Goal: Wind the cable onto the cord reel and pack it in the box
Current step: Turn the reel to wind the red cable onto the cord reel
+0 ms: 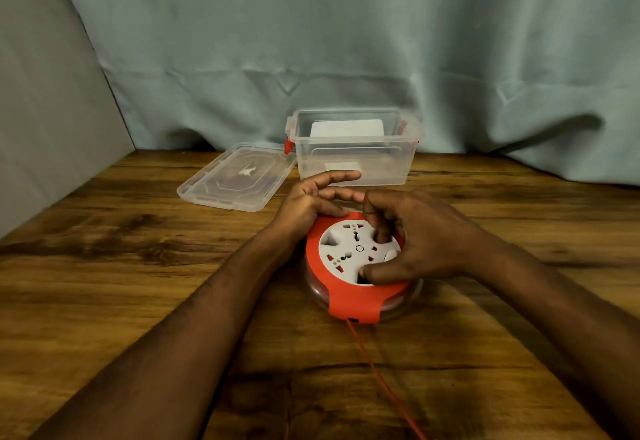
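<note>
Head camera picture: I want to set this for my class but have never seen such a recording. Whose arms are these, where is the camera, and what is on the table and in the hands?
There is no machine here. A person wears a camera on the head, looking forward and down, so the two arms reaching in are the person's own.

On the wooden table lies a round orange and white cord reel with sockets on its top face. The left hand rests against the reel's far left edge, fingers mostly straight. The right hand has its fingers and thumb curled onto the white centre part, as if to turn it. An orange cable runs from the reel's near side towards the camera.

Behind stands a clear plastic box, open, with its lid lying flat to its left. Something white shows through the box; I cannot tell what.
</note>
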Motion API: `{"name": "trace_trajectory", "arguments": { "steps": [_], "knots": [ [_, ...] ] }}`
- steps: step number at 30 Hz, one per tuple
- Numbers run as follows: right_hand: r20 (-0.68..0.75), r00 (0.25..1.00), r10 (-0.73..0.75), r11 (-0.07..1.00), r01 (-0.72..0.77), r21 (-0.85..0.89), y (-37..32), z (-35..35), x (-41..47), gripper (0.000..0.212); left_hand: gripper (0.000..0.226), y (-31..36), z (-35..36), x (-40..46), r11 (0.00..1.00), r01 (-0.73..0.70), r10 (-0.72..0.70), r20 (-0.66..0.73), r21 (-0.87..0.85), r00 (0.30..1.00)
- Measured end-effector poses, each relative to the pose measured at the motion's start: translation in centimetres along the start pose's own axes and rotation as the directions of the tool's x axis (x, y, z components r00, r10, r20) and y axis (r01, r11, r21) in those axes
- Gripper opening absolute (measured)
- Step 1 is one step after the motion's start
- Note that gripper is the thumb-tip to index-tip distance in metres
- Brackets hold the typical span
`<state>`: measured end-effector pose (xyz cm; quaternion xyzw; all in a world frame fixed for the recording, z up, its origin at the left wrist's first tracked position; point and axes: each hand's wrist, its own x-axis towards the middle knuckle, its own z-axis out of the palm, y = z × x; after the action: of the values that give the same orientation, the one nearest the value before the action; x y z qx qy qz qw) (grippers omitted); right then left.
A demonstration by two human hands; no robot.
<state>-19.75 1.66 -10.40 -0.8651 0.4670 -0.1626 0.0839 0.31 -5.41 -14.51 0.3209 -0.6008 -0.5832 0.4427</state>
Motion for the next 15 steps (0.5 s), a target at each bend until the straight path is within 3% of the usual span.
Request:
{"name": "trace_trajectory", "arguments": {
  "steps": [11, 15],
  "knots": [
    [-0.186, 0.978, 0.093, 0.991, -0.109, -0.077, -1.8, 2.3, 0.5, 0.063, 0.059, -0.2, 0.0, 0.1, 1.000, 0.010, -0.010, -0.011, -0.006, 1.000],
    [-0.202, 0.979, 0.021, 0.993, -0.044, -0.109, -1.8, 2.2, 0.5, 0.046, 0.058, 0.0, 0.2, 0.0, 0.999, 0.006, -0.006, -0.005, -0.040, 1.000]
  ]
}}
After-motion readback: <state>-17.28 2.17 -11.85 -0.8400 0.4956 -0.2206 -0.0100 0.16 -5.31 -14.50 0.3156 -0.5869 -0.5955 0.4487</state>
